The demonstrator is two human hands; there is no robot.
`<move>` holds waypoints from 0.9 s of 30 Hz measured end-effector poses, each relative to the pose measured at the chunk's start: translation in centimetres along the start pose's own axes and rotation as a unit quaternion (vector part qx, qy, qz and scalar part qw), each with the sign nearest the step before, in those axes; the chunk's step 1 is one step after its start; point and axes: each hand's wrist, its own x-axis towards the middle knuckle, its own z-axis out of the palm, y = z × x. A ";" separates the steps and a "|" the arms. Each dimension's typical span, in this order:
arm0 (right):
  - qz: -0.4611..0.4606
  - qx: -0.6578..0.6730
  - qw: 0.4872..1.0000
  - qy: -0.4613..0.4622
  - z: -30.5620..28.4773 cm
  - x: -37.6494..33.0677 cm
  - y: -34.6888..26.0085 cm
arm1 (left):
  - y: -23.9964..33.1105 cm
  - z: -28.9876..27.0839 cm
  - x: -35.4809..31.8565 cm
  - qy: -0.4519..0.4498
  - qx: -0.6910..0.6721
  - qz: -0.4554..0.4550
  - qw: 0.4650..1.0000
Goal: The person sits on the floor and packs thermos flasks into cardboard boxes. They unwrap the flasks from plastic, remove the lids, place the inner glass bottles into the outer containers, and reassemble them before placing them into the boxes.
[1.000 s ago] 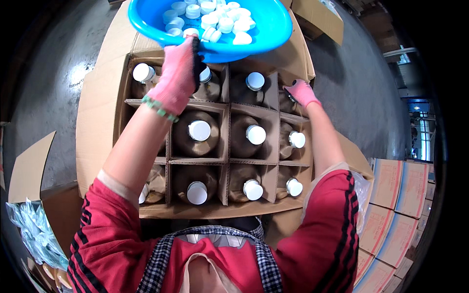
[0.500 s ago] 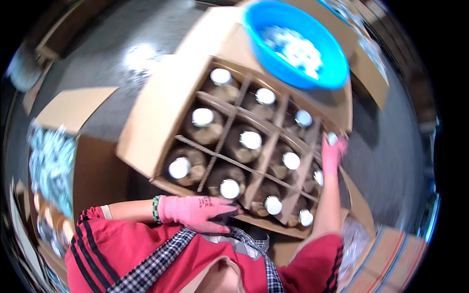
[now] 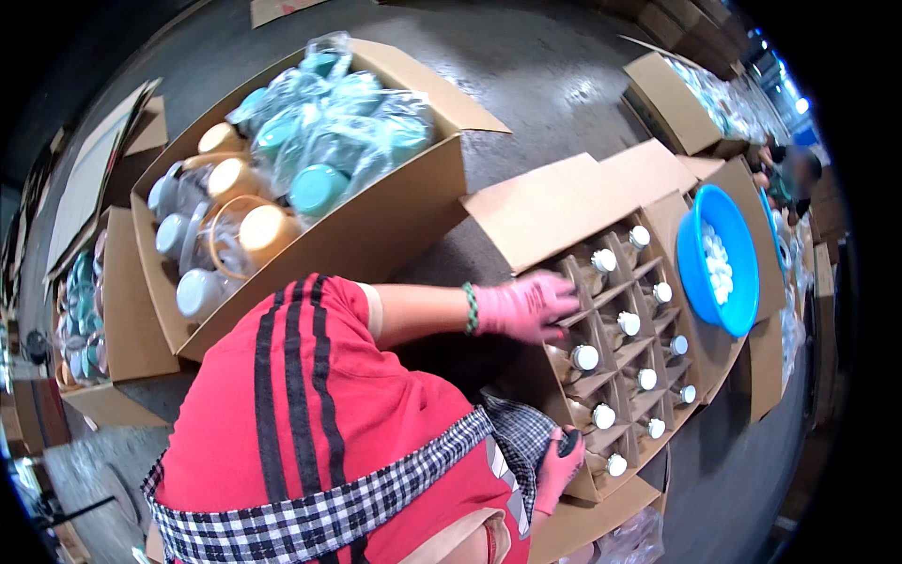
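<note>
Head view, looking down over a red striped shoulder: the left hand (image 3: 531,305), in a pink glove with a green band at the wrist, lies flat with its fingers (image 3: 562,299) spread and unclenched on the near wall of the divided carton (image 3: 564,211), pressing the cardboard edge and grasping nothing. The right hand (image 3: 556,467), also pink-gloved, sits low by the person's checked apron, at the carton's near corner; its fingers curl around a small dark object (image 3: 567,442), though what that object is stays too small to tell.

Just beyond the left fingers, the carton's cardboard dividers form cells, each holding a brown bottle with a white cap (image 3: 585,357); the capped bottles run in rows away from the hand toward the far wall. Closest to the right fingers stands the corner bottle (image 3: 616,464), just beside them, not touched.

Farther out past the bottles, a blue basin (image 3: 700,273) rests on the carton's far flap and holds loose white caps (image 3: 720,266). On the other side of the left forearm, well apart from both hands, a large open box (image 3: 413,202) sits on the grey floor (image 3: 554,85), filled with plastic-wrapped teal and pale lidded jars (image 3: 319,188). Another open box (image 3: 672,113) stands farther off, and a second person (image 3: 799,174) crouches at the far edge, blurred.
</note>
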 end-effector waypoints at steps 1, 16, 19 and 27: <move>0.032 0.031 0.999 -0.006 -0.2 0.0 0.7 | -0.7 -3.1 -0.8 0.012 0.044 -0.010 0.999; -0.055 -0.149 0.985 0.073 2.1 -1.9 -2.2 | -6.4 -15.5 -19.5 -0.120 0.242 -0.441 0.856; -0.052 -0.139 0.985 0.085 1.7 -3.1 -1.8 | -4.5 -15.6 -20.5 -0.077 0.159 -0.443 0.879; -0.033 -0.174 0.981 0.077 1.4 -3.8 -1.1 | -6.7 -22.3 -25.8 -0.123 0.155 -0.512 0.836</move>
